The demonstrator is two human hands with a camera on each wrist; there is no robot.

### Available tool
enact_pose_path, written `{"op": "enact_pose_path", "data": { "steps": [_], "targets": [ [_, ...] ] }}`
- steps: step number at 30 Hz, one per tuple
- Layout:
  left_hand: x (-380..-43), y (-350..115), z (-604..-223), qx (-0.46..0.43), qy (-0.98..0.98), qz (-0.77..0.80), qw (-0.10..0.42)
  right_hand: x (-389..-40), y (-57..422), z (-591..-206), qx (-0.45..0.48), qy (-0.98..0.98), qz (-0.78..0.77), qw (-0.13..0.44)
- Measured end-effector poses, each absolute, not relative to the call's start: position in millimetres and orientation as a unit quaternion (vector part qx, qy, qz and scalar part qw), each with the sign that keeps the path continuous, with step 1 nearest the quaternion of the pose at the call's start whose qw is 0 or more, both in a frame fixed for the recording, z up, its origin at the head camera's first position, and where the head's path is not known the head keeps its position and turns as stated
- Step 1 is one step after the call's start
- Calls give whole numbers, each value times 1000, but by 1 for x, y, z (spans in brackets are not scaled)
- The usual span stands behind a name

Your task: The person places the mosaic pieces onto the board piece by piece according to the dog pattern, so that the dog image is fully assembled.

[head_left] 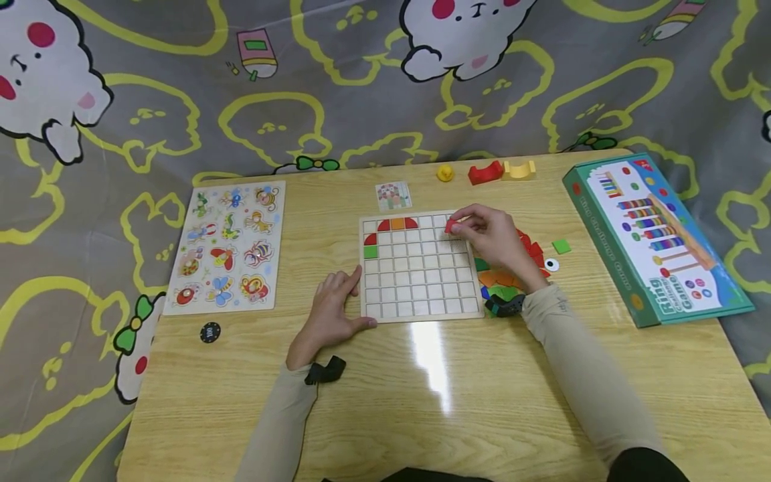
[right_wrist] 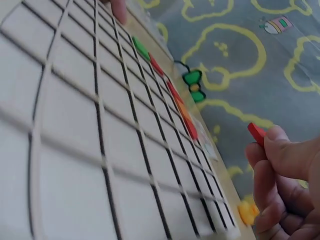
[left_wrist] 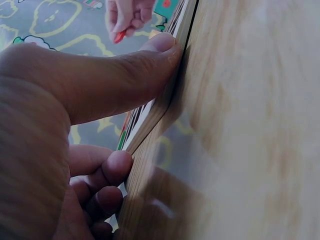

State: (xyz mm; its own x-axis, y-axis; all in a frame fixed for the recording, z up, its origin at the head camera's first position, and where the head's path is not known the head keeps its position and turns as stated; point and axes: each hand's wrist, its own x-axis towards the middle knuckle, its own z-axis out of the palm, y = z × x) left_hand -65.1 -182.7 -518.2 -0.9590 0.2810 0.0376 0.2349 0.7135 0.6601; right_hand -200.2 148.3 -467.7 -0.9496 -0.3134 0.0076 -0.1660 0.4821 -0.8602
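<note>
A white board [head_left: 417,284] with a wooden grid lies mid-table. My left hand [head_left: 331,304] steadies its near left corner, thumb along the front edge and fingers against the left side. Over the far right corner, my right hand [head_left: 490,234] pinches a small red tile [right_wrist: 257,134] between thumb and index finger. On the board's far left part are a green square tile [head_left: 370,252], a red rounded tile [head_left: 370,239] behind it, and an orange square tile [head_left: 398,224] between two red rounded ones. Loose coloured tiles [head_left: 498,278] lie partly hidden under my right forearm.
Behind the board sits a picture card [head_left: 393,195], with a small yellow toy [head_left: 445,173] and red [head_left: 485,173] and yellow [head_left: 519,171] curved blocks. An insect puzzle [head_left: 225,248] and black chip [head_left: 210,332] lie left. A green game box [head_left: 656,234] and green tile [head_left: 561,246] lie right.
</note>
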Motion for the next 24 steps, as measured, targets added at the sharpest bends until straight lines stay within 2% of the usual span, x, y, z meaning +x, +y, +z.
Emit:
{"op": "enact_pose_path", "data": {
  "steps": [9,24],
  "targets": [
    [-65,-184,-516,137,925,351,38,-194,93,-478,-184,829,-517,110],
    [-66,-186,-515,151,928,340,31,-182,33,-490,-293,844,-434,115]
  ]
}}
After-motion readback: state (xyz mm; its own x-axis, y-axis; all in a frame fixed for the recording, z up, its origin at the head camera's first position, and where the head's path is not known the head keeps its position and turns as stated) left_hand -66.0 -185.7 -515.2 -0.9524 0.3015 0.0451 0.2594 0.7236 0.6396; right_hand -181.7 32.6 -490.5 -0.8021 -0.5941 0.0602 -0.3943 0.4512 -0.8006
